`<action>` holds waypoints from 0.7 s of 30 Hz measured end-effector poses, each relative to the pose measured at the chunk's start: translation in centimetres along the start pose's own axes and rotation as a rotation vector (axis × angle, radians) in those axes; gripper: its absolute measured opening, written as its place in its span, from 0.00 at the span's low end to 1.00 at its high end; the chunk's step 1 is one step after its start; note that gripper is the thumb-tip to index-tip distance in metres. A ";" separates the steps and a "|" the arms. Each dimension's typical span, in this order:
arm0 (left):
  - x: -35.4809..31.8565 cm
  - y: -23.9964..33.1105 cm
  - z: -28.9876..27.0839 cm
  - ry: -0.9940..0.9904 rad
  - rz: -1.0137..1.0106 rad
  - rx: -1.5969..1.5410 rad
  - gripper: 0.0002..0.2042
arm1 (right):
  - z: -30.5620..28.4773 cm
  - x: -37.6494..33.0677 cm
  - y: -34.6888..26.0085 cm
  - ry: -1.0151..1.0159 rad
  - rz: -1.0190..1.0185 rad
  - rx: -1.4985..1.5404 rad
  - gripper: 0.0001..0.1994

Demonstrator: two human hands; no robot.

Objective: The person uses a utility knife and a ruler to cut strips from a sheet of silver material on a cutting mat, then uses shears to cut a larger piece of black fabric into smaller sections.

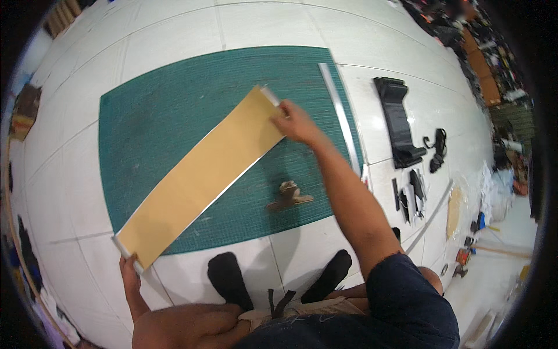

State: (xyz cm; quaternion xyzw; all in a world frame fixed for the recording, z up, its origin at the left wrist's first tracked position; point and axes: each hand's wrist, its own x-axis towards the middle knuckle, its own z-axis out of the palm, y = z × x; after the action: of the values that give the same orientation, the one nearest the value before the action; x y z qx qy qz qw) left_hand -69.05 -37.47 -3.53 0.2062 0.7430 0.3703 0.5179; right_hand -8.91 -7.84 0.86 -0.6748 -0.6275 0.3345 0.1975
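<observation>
Tan strip (200, 171): slanting over the green mat (133, 128), lower left to upper centre of the frame;
Left hand (130, 270): gripping its lower-left end;
Right hand (296, 123): gripping its upper end;
Clip (289, 196): on the mat, below centre;
Silver bar (340, 116): right of centre

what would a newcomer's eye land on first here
The long tan sheet slants across the green mat, its lower-left end in the left hand and its upper-right end in the right hand. Next comes the silver bar along the mat's right edge, then the black bundle on the white floor farther right.
</observation>
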 end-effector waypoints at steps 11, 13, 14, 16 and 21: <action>0.8 0.7 0.8 0.148 -0.003 0.121 0.19 | -13.6 -8.4 5.5 0.338 0.113 0.762 0.18; 0.0 1.0 1.2 0.115 0.012 0.135 0.21 | -14.3 -9.4 6.9 0.498 0.247 0.847 0.17; -0.3 1.2 1.4 0.130 0.029 0.087 0.21 | -14.6 -9.7 7.7 0.504 0.249 0.845 0.17; -0.9 1.5 1.5 0.136 0.048 0.043 0.21 | -15.2 -10.0 9.5 0.550 0.324 0.865 0.16; -1.9 4.6 -5.9 0.127 0.086 -0.219 0.17 | -17.7 -8.3 9.5 0.473 0.341 0.887 0.15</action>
State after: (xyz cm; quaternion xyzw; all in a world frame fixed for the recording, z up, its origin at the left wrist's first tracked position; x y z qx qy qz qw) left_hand -74.12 -37.80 2.24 0.1562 0.7197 0.4835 0.4731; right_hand 10.35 -14.51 8.37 -0.6758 -0.2455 0.4338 0.5429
